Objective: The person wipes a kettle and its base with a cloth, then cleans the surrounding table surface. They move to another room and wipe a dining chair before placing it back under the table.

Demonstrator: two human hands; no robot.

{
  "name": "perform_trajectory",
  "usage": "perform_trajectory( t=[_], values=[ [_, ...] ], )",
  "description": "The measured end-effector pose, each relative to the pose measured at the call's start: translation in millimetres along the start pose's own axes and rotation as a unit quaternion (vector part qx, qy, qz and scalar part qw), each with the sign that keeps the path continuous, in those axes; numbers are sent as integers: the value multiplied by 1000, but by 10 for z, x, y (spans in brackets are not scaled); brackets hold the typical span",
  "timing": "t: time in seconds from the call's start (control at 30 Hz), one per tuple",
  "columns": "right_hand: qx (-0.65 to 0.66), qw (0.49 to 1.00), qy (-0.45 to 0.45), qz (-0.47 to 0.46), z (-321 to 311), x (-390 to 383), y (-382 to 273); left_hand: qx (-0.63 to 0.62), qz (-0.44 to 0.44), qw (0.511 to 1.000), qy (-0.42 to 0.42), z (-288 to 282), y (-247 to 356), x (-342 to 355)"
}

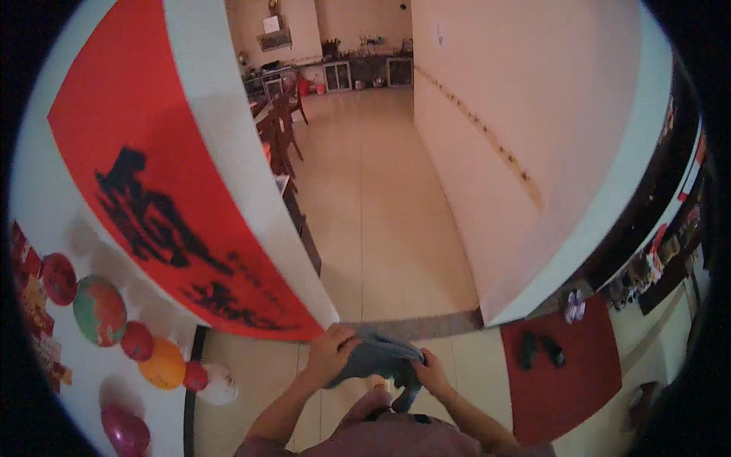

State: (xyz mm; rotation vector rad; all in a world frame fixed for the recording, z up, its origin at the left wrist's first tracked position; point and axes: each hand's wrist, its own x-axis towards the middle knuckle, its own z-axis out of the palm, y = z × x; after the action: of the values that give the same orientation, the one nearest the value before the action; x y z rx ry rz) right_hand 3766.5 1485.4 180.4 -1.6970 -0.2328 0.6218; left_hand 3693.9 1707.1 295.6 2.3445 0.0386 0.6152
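A blue-grey garment [377, 352] is stretched between my two hands in front of my body. My left hand [330, 355] is closed on its left upper edge. At the opposite end, my right hand [431, 372] grips the garment with fingers bent round the edge. One narrow part hangs down near my right hand, and the cloth sags in folds. Whether it is trousers or a top, I cannot tell. Below it, part of my leg and foot shows.
Ahead, a stone threshold [434, 326] leads into a tiled corridor with wooden chairs [285, 137] and a far kitchen counter [358, 65]. A red banner [152, 152] and balloons [137, 341] line the left wall. Dark slippers [542, 350] lie on a red mat [563, 396].
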Motion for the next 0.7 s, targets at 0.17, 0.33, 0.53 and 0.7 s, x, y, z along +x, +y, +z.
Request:
perform_trajectory(
  t=[0.17,0.33,0.53,0.7],
  values=[
    [160,985,53,26,-244,1009,-297,42,73,992,-96,636,-377,548],
    [436,895,18,95,-493,1955,-736,67,25,955,-289,767,-879,1129],
    [364,916,-144,85,-804,3368,-1090,101,-125,987,-24,472,-1589,1918],
    [304,900,-246,191,-933,4620,-1422,268,-225,926,140,-11,-1531,2439]
  ],
)
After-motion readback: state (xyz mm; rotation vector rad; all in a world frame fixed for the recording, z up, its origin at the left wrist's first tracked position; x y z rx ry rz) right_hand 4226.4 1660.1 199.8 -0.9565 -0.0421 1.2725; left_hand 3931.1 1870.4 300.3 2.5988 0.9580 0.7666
